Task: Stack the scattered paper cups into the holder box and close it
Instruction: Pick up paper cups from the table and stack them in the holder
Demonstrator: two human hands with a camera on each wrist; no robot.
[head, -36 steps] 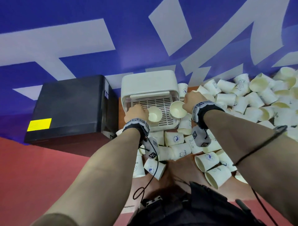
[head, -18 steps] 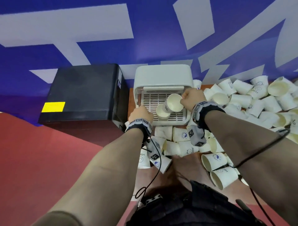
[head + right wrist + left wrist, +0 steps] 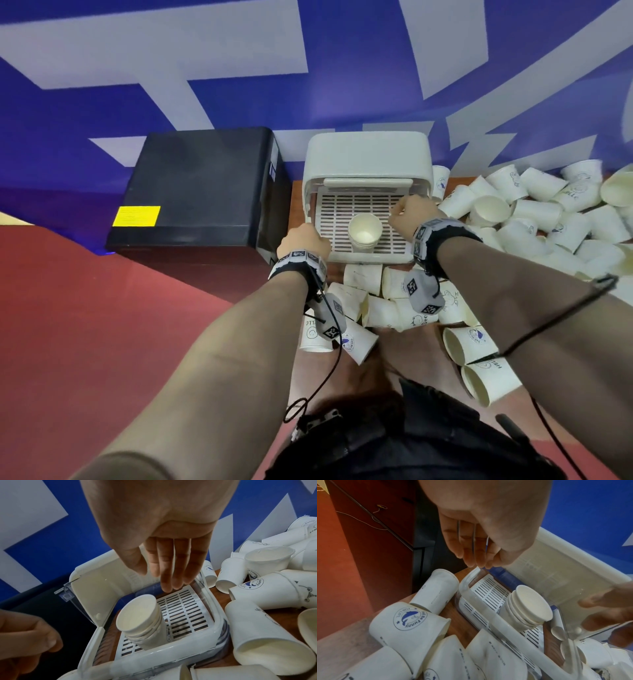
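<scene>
Office-like or event room: blue-and-white lettered wall (image 3: 239, 85), red floor (image 3: 85, 325), black cabinet (image 3: 198, 185).

We record a brown wooden tabletop (image 3: 424, 353) set against a blue-and-white wall. Directly on it stands the white holder box (image 3: 366, 161), lid raised. Loose paper cups (image 3: 548, 219) lie tumbled on their sides, heaped to the right of the box and along its near edge. We also note a black case (image 3: 198, 185) left of the box; its support is unclear.

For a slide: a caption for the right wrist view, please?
Open right hand above a short cup stack standing in the open holder box.
</scene>
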